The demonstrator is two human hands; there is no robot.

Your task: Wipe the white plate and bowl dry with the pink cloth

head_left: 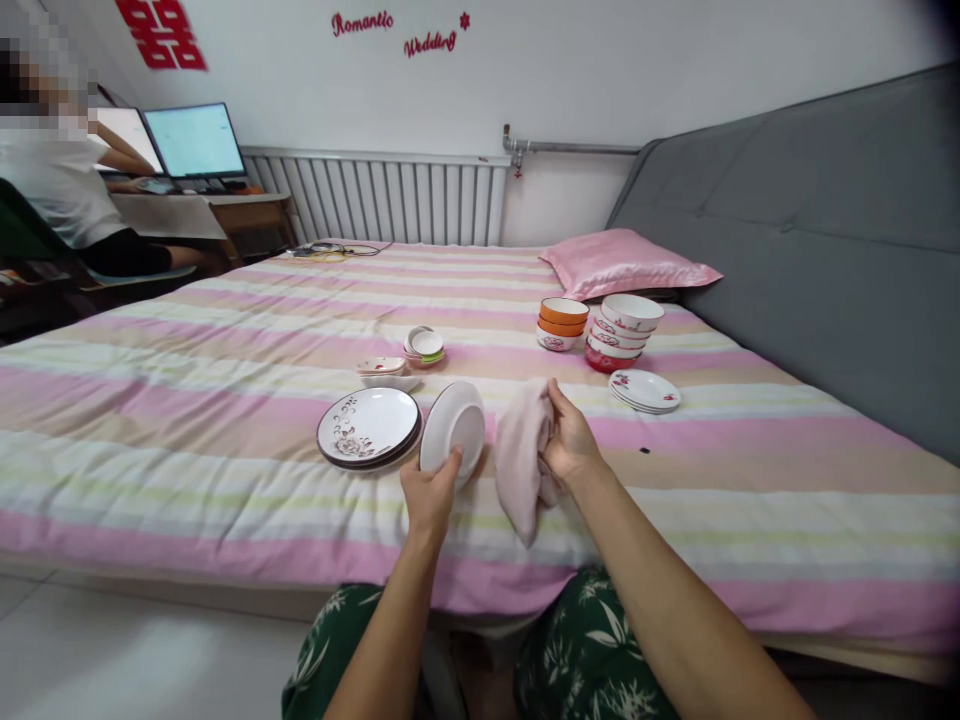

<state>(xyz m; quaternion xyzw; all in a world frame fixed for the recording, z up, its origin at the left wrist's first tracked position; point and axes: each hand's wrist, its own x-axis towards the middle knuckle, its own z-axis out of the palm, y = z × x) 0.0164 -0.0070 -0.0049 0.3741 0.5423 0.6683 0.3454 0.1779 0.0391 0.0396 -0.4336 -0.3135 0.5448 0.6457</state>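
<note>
My left hand (429,492) grips a white plate (454,428) by its lower rim and holds it tilted on edge above the striped bed (225,330). My right hand (568,440) clutches a pale pink cloth (521,455) that hangs down just right of the plate. A stack of white plates with a dark flower pattern (367,426) lies flat on the bed immediately left of the held plate.
Small dishes (388,372) and small saucers (424,346) sit beyond the plates. Stacked orange bowls (562,323), red-and-white bowls (624,330) and flat plates (645,390) stand at right near a pink pillow (626,262). A person (67,190) sits at a desk with monitors far left.
</note>
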